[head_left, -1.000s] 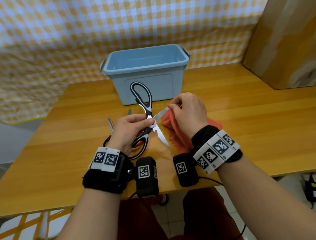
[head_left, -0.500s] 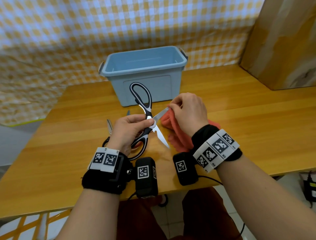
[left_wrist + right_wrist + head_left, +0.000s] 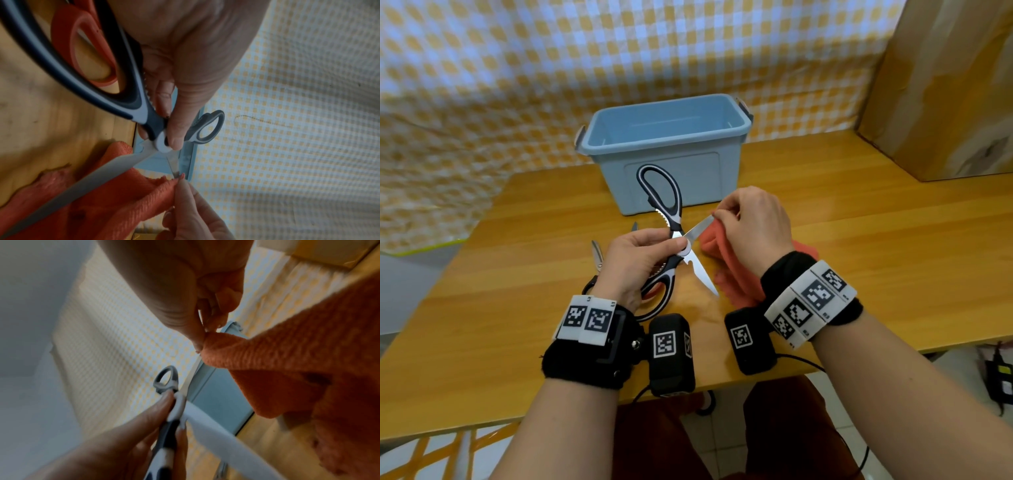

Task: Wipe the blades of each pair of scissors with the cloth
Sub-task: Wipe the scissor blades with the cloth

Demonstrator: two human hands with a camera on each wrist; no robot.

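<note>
Left hand (image 3: 631, 263) pinches the stiff scissors (image 3: 671, 236) at the pivot (safest hold); right hand (image 3: 755, 226) pinches soft cloth (image 3: 726, 263) round one sharp blade.

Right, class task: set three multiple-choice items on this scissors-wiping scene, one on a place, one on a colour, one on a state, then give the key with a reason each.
1. Where does the pale blue plastic tub stand?
A. on the wooden table behind the hands
B. on the floor
C. on the person's lap

2. What colour is the ribbed wiping cloth?
A. green
B. orange-red
C. white

3. How are the blades of the black-and-white kitchen scissors?
A. spread apart
B. closed together
C. taken apart

Key: 1 A, it sits on the table; 2 B, plainly orange-red; 3 A, the blades cross at the pivot, one pinched in cloth by the right hand.
</note>
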